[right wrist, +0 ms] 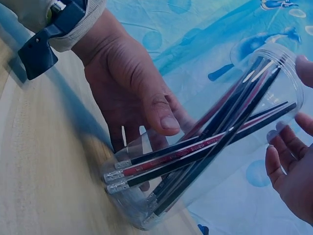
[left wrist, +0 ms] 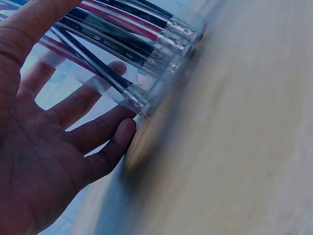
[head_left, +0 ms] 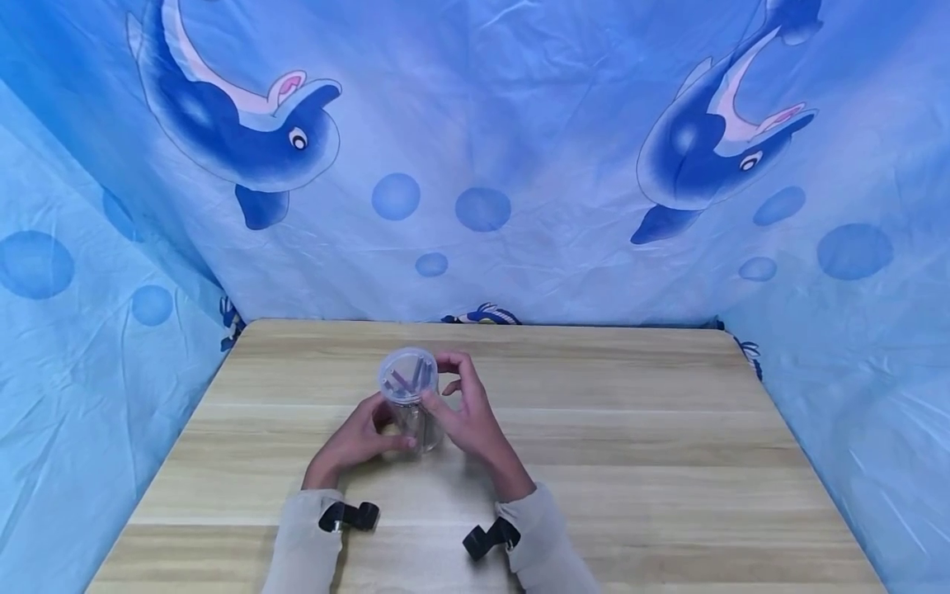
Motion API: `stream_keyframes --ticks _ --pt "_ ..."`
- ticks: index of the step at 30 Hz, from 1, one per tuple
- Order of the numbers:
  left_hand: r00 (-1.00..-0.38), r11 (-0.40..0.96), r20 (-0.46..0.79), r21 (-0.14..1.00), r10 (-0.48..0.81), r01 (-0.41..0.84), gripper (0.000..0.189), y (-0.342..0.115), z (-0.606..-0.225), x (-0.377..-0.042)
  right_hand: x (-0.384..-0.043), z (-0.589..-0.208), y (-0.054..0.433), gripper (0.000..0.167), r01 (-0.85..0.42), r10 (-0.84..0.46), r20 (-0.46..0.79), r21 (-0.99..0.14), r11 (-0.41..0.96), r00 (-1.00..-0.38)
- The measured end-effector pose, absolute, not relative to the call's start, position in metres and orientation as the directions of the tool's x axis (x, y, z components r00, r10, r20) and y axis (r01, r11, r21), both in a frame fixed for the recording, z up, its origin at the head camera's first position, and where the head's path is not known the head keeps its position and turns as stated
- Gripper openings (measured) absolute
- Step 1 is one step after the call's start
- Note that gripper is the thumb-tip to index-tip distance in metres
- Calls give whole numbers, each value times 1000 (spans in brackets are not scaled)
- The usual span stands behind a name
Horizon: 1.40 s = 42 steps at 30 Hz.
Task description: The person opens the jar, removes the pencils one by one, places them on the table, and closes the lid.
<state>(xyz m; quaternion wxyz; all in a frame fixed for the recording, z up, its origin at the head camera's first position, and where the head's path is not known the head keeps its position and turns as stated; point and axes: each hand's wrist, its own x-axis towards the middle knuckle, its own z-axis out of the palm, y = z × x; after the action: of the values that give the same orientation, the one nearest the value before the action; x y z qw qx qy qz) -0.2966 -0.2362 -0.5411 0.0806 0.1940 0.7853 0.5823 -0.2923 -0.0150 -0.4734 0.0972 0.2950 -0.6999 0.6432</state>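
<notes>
A clear plastic jar (head_left: 421, 425) stands on the table, its pale see-through round top (head_left: 407, 375) facing up. Inside it lean several dark and red pencils (right wrist: 168, 156), eraser ends down. My left hand (head_left: 364, 437) holds the jar low on its left side, thumb (right wrist: 161, 115) across the near wall and fingers (left wrist: 105, 125) round the back. On the other side, my right hand (head_left: 469, 412) grips the jar near its upper rim. Its thumb lies at the front and its curved fingers (right wrist: 281, 152) reach round the far side.
The jar and hands are on a wood-grain table (head_left: 631, 445), left of its middle. A blue cloth (head_left: 549, 165) printed with dolphins hangs behind the table's back edge and along both sides. Black straps with small blocks (head_left: 491, 538) sit on both wrists.
</notes>
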Motion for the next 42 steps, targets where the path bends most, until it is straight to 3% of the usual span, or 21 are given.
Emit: stream_keyframes --ticks 5,14,19,42 --pt "-913 251 96 945 396 209 76 -236 -541 -296 -299 -484 -14 33 -540 -276 527 -841 -37 -804" --pt "-920 281 79 939 384 198 77 -236 -541 -297 -296 -482 -19 57 -541 -248 503 -832 121 -828" --pt "-920 279 75 941 385 193 80 -235 -542 -300 -294 -480 -24 61 -548 -213 510 -814 192 -833" --pt "-916 252 100 945 388 209 77 -235 -540 -298 -292 -471 -12 65 -583 -117 575 -811 45 -810"
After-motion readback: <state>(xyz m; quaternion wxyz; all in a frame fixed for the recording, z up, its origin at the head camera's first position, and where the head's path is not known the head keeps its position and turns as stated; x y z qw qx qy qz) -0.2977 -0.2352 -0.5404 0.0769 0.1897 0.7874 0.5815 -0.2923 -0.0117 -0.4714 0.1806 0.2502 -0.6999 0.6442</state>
